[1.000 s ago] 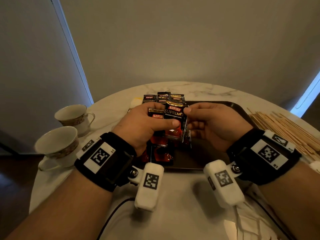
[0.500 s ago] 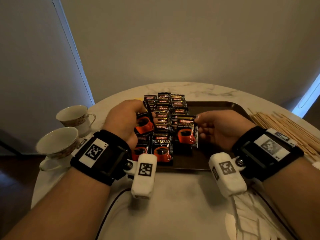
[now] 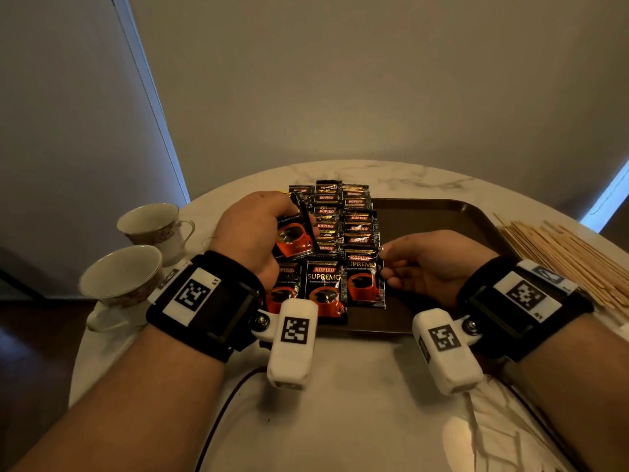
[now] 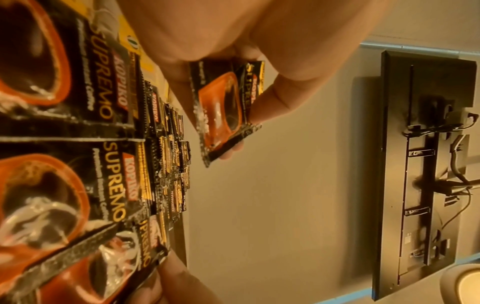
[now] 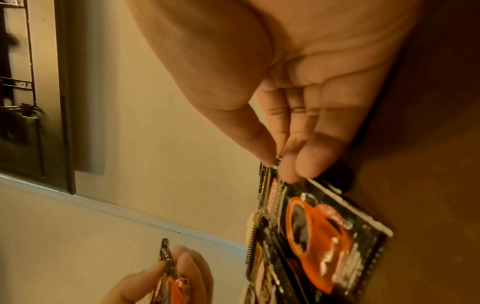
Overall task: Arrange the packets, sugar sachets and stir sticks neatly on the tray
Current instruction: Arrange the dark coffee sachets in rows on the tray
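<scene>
The left hand (image 3: pixel 253 229) grips a black coffee packet (image 3: pixel 293 237) printed with a red cup, tilted above the overlapping packet rows (image 3: pixel 343 219) on the brown tray (image 3: pixel 442 216). The right hand (image 3: pixel 432 264) pinches the top corner of the nearest right packet (image 3: pixel 365 281), lying flat. Stir sticks (image 3: pixel 565 253) lie on the desk (image 3: pixel 357 420), right.

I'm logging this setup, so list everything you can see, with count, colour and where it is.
packets: many, black and orange, overlapping rows on the tray's left side
held packet: one, black and orange, raised over the rows
tray: one, dark brown, table centre
stir sticks: a pile, pale wood, right of tray
cups: two, white, left of tray
table: one, white marble
left hand: grips the held packet
right hand: pinches the nearest right packet's corner
</scene>
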The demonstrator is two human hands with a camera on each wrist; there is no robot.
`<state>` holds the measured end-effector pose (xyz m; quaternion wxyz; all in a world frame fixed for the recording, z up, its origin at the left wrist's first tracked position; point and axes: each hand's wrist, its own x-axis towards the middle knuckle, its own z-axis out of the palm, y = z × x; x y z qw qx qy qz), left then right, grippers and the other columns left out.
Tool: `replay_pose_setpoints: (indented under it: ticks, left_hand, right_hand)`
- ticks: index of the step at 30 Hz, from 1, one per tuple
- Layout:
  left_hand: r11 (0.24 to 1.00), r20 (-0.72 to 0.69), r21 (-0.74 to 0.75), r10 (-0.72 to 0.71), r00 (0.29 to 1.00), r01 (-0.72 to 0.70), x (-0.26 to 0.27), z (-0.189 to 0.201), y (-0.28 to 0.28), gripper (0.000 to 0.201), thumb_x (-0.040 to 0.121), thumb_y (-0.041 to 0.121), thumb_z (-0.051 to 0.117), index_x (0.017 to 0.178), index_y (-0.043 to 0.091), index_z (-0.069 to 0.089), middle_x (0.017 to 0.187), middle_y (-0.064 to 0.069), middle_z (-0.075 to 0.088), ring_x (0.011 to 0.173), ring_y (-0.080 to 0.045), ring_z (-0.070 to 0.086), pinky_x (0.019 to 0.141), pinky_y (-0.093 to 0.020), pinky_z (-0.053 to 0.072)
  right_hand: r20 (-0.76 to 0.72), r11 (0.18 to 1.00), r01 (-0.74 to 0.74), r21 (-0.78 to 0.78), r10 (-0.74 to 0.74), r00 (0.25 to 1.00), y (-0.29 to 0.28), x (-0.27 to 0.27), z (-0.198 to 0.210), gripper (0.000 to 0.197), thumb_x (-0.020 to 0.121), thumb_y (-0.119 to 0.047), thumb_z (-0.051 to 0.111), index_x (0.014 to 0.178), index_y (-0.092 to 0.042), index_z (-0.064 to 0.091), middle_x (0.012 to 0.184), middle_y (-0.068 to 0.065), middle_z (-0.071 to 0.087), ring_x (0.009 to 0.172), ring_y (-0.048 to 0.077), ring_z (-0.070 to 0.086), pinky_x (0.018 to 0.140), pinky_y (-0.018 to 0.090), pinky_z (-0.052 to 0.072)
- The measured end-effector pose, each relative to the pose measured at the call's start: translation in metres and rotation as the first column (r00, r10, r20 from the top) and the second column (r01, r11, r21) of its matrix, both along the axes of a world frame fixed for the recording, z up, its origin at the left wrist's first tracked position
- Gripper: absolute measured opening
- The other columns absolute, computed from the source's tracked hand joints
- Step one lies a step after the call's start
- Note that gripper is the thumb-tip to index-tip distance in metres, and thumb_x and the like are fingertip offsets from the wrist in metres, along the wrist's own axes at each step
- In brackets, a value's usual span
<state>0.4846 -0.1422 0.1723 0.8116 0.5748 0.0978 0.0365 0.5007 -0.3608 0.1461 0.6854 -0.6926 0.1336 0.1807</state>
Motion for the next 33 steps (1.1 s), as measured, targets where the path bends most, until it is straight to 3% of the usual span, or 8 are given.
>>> replay_pose_setpoints:
  ticks: [3,6,9,11,15,18,27,33]
  left_hand:
    - [1.000,0.003,0.011,0.010,1.000,-0.010,0.000,0.000,0.001,0.021,0.090,0.001,0.056,0.110,0.003,0.063,0.081,-0.017,0.074,0.071,-0.030,0.074,0.073,-0.046,0.063]
    - [0.999,0.017,0.053,0.009,1.000,-0.010,0.002,-0.002,0.000,0.027,0.075,0.010,0.068,0.103,0.007,0.069,0.099,-0.023,0.075,0.092,-0.040,0.074,0.092,-0.063,0.057]
    - [0.996,0.030,0.081,-0.038,0.999,0.035,0.000,-0.005,-0.004,0.022,0.082,-0.002,0.069,0.103,0.003,0.068,0.102,-0.025,0.074,0.094,-0.043,0.073,0.089,-0.067,0.056]
    - [0.987,0.032,0.120,-0.111,0.993,0.107,0.000,-0.009,-0.007,0.029,0.086,-0.005,0.070,0.114,-0.002,0.067,0.106,-0.024,0.075,0.096,-0.041,0.074,0.086,-0.061,0.060]
    - [0.953,0.061,0.200,-0.244,0.968,0.228,-0.003,-0.015,-0.011,0.032,0.083,-0.007,0.073,0.115,-0.002,0.069,0.090,-0.012,0.078,0.075,-0.022,0.076,0.061,-0.034,0.061]
    - [0.918,0.065,0.251,-0.332,0.941,0.307,-0.009,-0.016,-0.015,0.028,0.082,-0.007,0.073,0.108,0.001,0.072,0.091,-0.011,0.078,0.077,-0.020,0.075,0.062,-0.026,0.058]
    - [0.907,0.143,0.384,-0.242,0.960,0.171,-0.018,-0.005,-0.020,0.043,0.075,-0.013,0.080,0.110,0.010,0.069,0.107,-0.020,0.075,0.099,-0.040,0.074,0.089,-0.055,0.061]
    - [0.924,0.154,0.375,-0.139,0.978,0.072,-0.032,-0.004,-0.018,0.042,0.073,0.000,0.087,0.107,0.012,0.066,0.087,-0.005,0.075,0.087,-0.026,0.077,0.086,-0.052,0.063]
  right_hand:
    - [0.016,1.000,-0.007,0.015,0.007,1.000,-0.001,0.000,0.000,0.015,0.094,-0.003,0.065,0.108,-0.002,0.069,0.080,0.011,0.070,0.064,0.016,0.067,0.063,0.028,0.058]
    - [0.020,1.000,-0.003,0.030,0.002,1.000,-0.001,-0.001,0.001,0.014,0.095,-0.004,0.064,0.108,-0.003,0.068,0.078,0.010,0.070,0.065,0.016,0.066,0.067,0.030,0.056]
    - [0.086,0.995,0.065,0.072,-0.072,0.994,0.002,-0.002,0.004,0.007,0.095,-0.008,0.065,0.101,-0.007,0.068,0.077,0.007,0.069,0.065,0.015,0.065,0.068,0.030,0.054]
    - [0.165,0.988,0.072,0.137,-0.095,0.982,0.004,-0.004,0.010,0.006,0.094,-0.014,0.067,0.098,-0.010,0.069,0.077,0.003,0.068,0.065,0.013,0.064,0.068,0.029,0.054]
    - [0.271,0.970,-0.190,0.153,0.144,0.952,0.009,-0.016,0.022,0.044,0.078,-0.033,0.075,0.114,-0.008,0.071,0.085,0.000,0.070,0.067,0.011,0.063,0.067,0.028,0.052]
    - [0.317,0.954,-0.285,0.093,0.243,0.917,0.013,-0.023,0.025,0.034,0.075,-0.027,0.075,0.104,-0.010,0.072,0.074,-0.002,0.069,0.061,0.008,0.061,0.062,0.026,0.051]
    - [0.281,0.959,-0.128,0.254,0.054,0.958,0.005,-0.016,0.039,0.010,0.092,-0.006,0.065,0.101,-0.007,0.069,0.075,0.006,0.068,0.060,0.011,0.062,0.058,0.023,0.056]
    - [0.337,0.992,-0.081,0.095,0.045,0.940,0.007,-0.011,0.047,0.012,0.093,0.001,0.065,0.099,-0.008,0.069,0.070,0.003,0.072,0.052,0.009,0.064,0.057,0.028,0.056]
